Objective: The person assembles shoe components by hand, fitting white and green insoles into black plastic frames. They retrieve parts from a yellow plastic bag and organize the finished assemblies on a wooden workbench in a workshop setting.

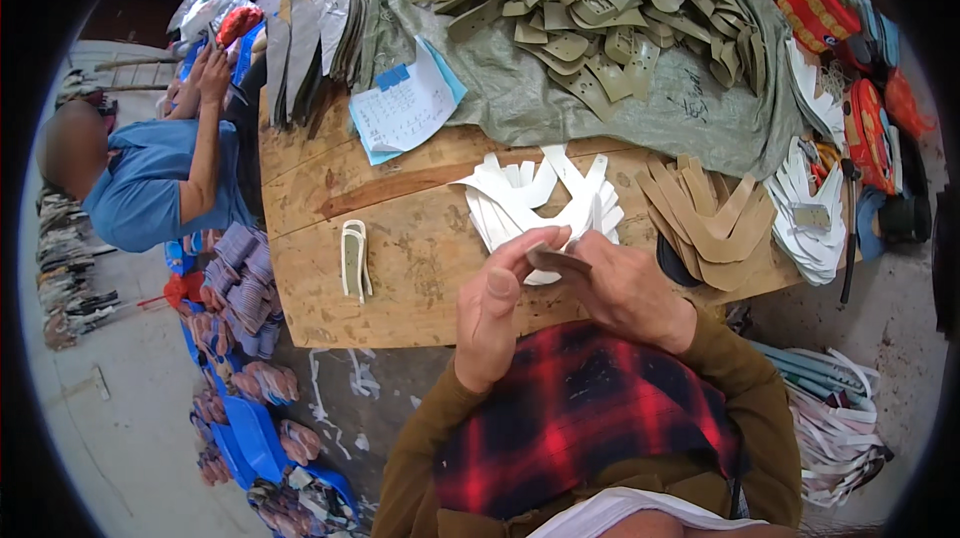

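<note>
Both hands meet over the table's near edge. My left hand [488,313] is closed, with its fingertips against a thin, curved grey-brown piece [556,260]. My right hand [640,296] grips the other end of that piece, its fingers bent round it. What else may lie in the fingers is hidden. Just beyond the hands, a stack of white, U-shaped cut pieces [490,208] lies fanned out. Left of them sits a narrow white loop-shaped piece with an olive part [350,250] inside. To the right is a stack of tan, V-shaped pieces [720,243].
Many olive moulded pieces [620,13] are heaped on a green-grey sheet [520,108] across the wooden table [420,268]. Handwritten papers [405,118] lie near grey strips [325,43]. More white pieces [808,238] hang over the right edge. A person in blue [165,178] works at left.
</note>
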A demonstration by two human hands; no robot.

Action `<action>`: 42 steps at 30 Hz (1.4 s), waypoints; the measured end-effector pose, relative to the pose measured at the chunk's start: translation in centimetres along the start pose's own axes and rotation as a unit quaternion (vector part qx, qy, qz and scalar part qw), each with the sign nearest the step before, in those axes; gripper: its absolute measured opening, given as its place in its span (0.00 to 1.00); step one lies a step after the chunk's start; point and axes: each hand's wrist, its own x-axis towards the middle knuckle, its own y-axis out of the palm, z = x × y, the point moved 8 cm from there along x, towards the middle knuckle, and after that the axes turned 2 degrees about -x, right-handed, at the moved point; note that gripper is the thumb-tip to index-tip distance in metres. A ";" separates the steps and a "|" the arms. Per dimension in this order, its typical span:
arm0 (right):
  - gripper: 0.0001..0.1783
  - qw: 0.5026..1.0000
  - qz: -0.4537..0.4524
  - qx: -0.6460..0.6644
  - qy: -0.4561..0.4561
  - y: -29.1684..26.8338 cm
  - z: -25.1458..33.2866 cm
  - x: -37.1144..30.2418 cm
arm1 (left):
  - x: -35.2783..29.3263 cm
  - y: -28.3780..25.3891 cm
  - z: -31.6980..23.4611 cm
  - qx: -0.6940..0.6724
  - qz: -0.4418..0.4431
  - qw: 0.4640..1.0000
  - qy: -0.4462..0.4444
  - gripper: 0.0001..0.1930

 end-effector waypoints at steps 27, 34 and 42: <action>0.15 0.963 0.033 0.237 0.123 -2.1 -1.0 1.5 | 4.9 1.2 1.0 -0.215 0.085 0.966 -0.116 0.13; 0.14 0.955 -0.004 0.259 0.145 -2.4 -1.0 1.3 | 5.5 1.5 0.5 -0.003 -0.020 0.997 0.073 0.11; 0.16 0.969 0.068 0.215 0.104 -1.8 -0.4 1.2 | 7.4 1.2 -0.6 -0.058 0.052 0.997 -0.001 0.19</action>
